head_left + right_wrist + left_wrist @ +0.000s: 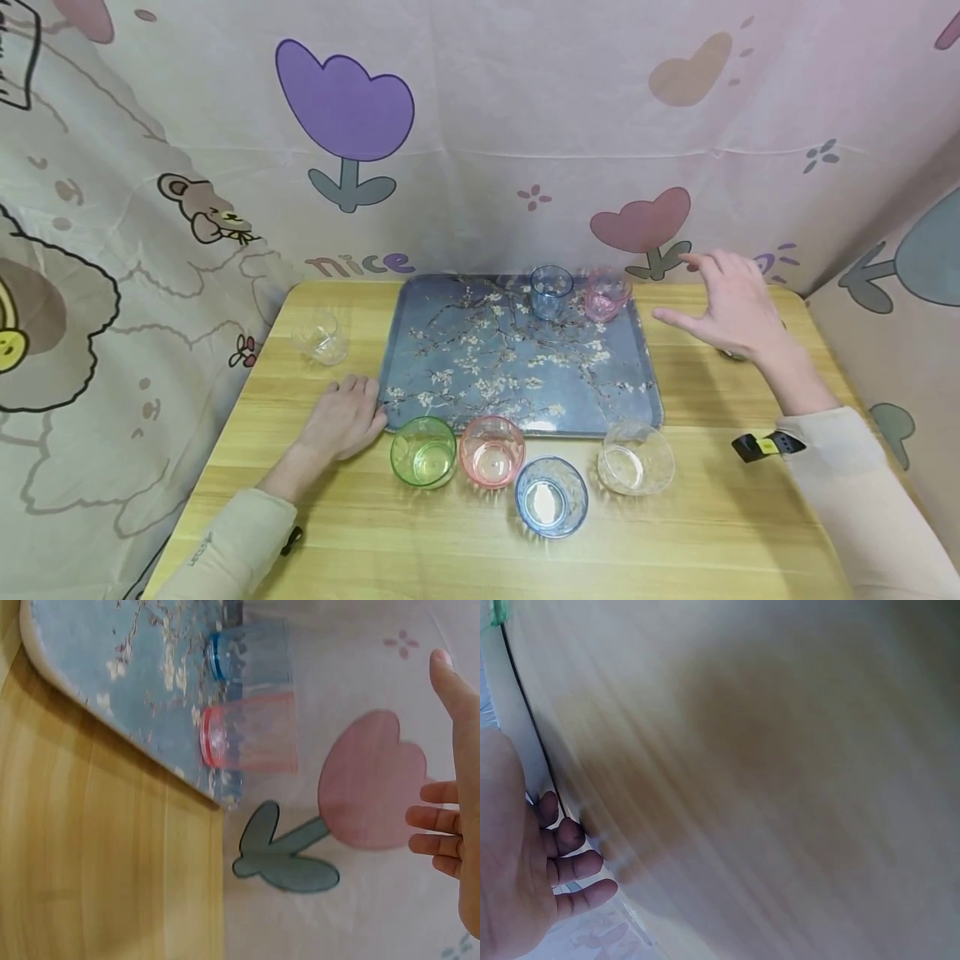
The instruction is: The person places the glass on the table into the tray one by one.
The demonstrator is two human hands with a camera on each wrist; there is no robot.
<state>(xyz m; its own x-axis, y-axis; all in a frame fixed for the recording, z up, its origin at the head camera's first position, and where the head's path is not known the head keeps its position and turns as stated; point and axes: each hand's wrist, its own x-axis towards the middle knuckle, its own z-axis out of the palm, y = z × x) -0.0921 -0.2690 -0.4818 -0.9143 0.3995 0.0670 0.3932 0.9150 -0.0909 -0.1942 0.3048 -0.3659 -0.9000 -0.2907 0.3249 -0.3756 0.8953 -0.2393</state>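
Observation:
My left hand [347, 418] rests on the table beside the left edge of a blue tray [450, 367] printed with white blossoms. It holds nothing, and its fingers are loosely bent. My right hand [735, 304] is raised above the table to the right of the tray, thumb and fingers spread apart around nothing. Nearest to it on the tray, at the back right corner, stands a pink glass cup [603, 302]. A blue glass cup [551, 300] is just left of that one. Both cups stand upright in the right wrist view.
Along the tray's front edge are a green cup [423, 462], a pink-rimmed cup [492, 461], a blue-rimmed cup [551, 504] and a clear cup [636, 467]. Another clear glass [324, 340] is left of the tray. Behind my right wrist a small object [732, 355] is mostly hidden.

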